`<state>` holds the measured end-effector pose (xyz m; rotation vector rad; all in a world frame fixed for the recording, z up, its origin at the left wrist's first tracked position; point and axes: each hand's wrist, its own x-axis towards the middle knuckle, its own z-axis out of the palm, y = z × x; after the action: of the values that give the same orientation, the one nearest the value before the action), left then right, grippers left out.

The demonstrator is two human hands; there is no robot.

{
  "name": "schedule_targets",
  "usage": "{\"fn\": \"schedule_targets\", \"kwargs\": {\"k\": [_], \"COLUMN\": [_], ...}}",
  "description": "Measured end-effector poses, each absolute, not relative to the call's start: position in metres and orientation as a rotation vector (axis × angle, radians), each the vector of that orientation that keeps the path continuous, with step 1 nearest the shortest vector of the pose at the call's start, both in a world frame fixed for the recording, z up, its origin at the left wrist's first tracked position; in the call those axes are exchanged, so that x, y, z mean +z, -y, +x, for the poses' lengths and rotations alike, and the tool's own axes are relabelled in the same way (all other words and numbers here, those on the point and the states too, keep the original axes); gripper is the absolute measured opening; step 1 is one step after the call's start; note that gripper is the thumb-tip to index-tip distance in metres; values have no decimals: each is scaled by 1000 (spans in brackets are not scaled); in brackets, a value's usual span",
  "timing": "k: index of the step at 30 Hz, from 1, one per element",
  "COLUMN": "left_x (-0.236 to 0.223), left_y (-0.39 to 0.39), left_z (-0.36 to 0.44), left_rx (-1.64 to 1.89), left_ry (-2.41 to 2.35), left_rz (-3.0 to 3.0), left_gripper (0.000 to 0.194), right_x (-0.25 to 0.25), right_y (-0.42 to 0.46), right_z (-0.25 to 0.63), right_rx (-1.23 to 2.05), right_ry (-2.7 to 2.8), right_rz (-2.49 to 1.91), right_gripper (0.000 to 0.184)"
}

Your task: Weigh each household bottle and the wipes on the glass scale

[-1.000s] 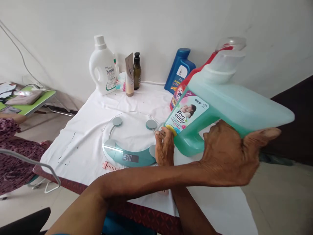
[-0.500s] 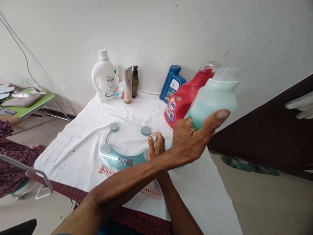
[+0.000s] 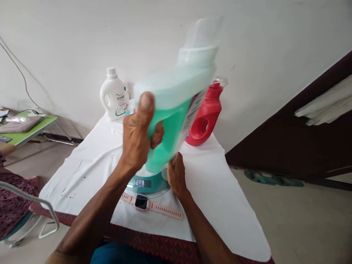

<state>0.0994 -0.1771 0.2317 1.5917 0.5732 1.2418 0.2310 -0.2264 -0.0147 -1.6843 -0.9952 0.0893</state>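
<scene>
A bottle of green liquid detergent (image 3: 167, 128), blurred by motion, is tilted in the air over the table. My left hand (image 3: 139, 134) is closed round its handle, with the thumb on the near side. Beneath it lies a round glass bathroom scale (image 3: 156, 187) with a lit display; the bottle hides most of it, and I cannot tell whether the bottle's base touches the glass. At the scale's right edge my right hand (image 3: 177, 174) has its fingers closed on the rim. Just in front of the scale rests a pink-strapped smartwatch (image 3: 141, 202).
A white jug (image 3: 112, 97) stands by the wall on the left, a red detergent bottle (image 3: 206, 117) on the right. White cloth (image 3: 220, 205) covers the table. At far left are a green table (image 3: 35, 126) and part of a seated person (image 3: 16, 190).
My left hand has swung the green bottle from the right, beside the red bottle, leftward to above the scale. My right hand stays at the scale's edge. The watch face is now uncovered.
</scene>
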Motion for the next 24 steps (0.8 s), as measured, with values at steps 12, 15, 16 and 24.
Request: {"fn": "schedule_targets", "kwargs": {"k": [12,15,16,24], "left_x": [176,171,168,151], "left_y": [140,137,136,119], "left_z": [43,46,48,38], "left_rx": [1230,1207,1207,1259], "left_ry": [-718,-725,-728,-904], "left_rz": [1499,1483,1482,1632], "left_gripper": [75,77,78,90], "right_x": [9,12,13,17], "right_y": [226,227,228,229], "right_z": [228,227,227,226], "right_rx": [219,229,235,235], "right_ry": [846,840,836,823], "right_rz": [-1680,-1700,-1706,-1726], "right_gripper": [79,78,78,85]}}
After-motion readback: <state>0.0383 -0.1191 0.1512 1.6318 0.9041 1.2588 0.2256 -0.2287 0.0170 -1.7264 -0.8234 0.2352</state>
